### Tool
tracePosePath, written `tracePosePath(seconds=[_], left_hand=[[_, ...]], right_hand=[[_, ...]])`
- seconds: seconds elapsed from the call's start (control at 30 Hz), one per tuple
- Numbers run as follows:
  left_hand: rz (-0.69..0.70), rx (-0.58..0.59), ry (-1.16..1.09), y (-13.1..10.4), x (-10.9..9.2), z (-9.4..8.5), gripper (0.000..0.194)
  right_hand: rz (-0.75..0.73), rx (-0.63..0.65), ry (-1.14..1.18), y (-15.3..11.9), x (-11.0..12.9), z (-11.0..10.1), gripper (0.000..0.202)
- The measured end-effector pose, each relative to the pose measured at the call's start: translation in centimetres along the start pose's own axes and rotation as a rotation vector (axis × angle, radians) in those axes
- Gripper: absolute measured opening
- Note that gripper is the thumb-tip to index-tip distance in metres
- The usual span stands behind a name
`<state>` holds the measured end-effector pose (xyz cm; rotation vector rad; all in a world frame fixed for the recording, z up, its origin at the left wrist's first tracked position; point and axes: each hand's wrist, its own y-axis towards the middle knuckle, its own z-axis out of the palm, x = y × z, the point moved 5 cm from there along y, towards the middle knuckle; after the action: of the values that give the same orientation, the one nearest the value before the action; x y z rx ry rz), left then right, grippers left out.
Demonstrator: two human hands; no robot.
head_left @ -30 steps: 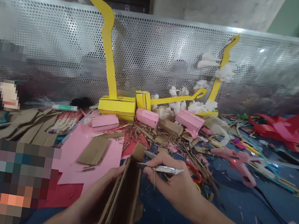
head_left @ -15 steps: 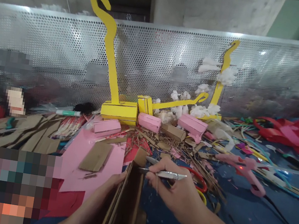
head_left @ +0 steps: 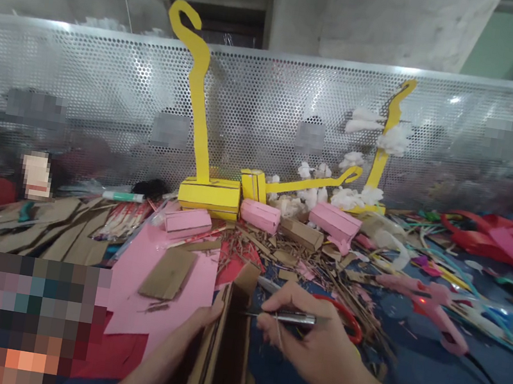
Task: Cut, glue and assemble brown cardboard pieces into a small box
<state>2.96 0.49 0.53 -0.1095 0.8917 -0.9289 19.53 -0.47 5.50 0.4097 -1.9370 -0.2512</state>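
My left hand (head_left: 186,346) is wrapped around the left side of a folded brown cardboard box (head_left: 229,363), whose open trough faces me. Its fingers are partly hidden behind the cardboard. In my right hand (head_left: 329,349) a silver craft knife (head_left: 297,318) is pinched like a pen, with its thin blade pointing left at the box's right wall near the far end. Whether the blade is in the cardboard or just against it, I cannot tell. Red-handled scissors (head_left: 348,317) lie beyond my right hand, partly covered by it.
A pink glue gun (head_left: 437,311) with a lit red light lies at right, its cord trailing. Behind are yellow hooked stands (head_left: 209,196), small pink boxes (head_left: 260,215) and cardboard scraps (head_left: 294,260). Pink paper (head_left: 131,308) with a cardboard piece (head_left: 168,274) lies left. A perforated metal screen (head_left: 260,108) runs behind.
The whole view has shifted slightly, so everything appears lower and a little to the right. Less of the knife's blade shows at the box wall. Both hands keep their holds.
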Motion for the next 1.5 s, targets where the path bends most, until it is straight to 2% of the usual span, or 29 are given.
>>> tracePosePath(seconds=[0.13,0.4,0.57,0.7,0.9,1.07,1.17,1.27,1.37,1.5], left_hand=[[-0.052,0.059,0.059,0.0,0.6,0.3,0.048],[-0.054,-0.037,0.077,-0.5,0.8,-0.3,0.059],[-0.010,-0.090,0.072,-0.9,0.4,-0.4,0.050],[0.086,-0.126,0.070,-1.1,-0.3,-0.7,0.035],[0.170,-0.143,0.078,-1.3,-0.6,-1.0,0.032],[0.217,-0.141,0.082,0.6,-2.0,-1.6,0.027],[0.223,-0.153,0.091,2.3,-2.6,-2.6,0.027],[0.239,-0.153,0.099,3.1,-2.7,-3.6,0.025],[0.245,-0.129,0.092,2.6,-2.4,-3.9,0.027],[0.250,-0.107,0.086,1.2,-2.0,-3.2,0.027]], right_hand=[[-0.102,-0.021,-0.150,-0.2,0.5,0.0,0.011],[-0.249,-0.104,-0.271,-0.2,1.6,-0.1,0.011],[-0.271,-0.122,-0.325,-0.4,1.5,0.0,0.014],[-0.284,-0.122,-0.293,-0.4,1.6,-0.1,0.015],[-0.305,-0.137,-0.288,-0.4,1.8,-0.3,0.013],[-0.329,-0.159,-0.280,-0.6,1.9,-0.4,0.014],[-0.331,-0.162,-0.293,-0.6,2.0,-0.4,0.014],[-0.348,-0.141,-0.277,-0.6,2.2,-0.4,0.013],[-0.374,-0.109,-0.236,-0.5,2.3,-0.4,0.012],[-0.359,-0.113,-0.243,-0.5,2.1,-0.5,0.012]])
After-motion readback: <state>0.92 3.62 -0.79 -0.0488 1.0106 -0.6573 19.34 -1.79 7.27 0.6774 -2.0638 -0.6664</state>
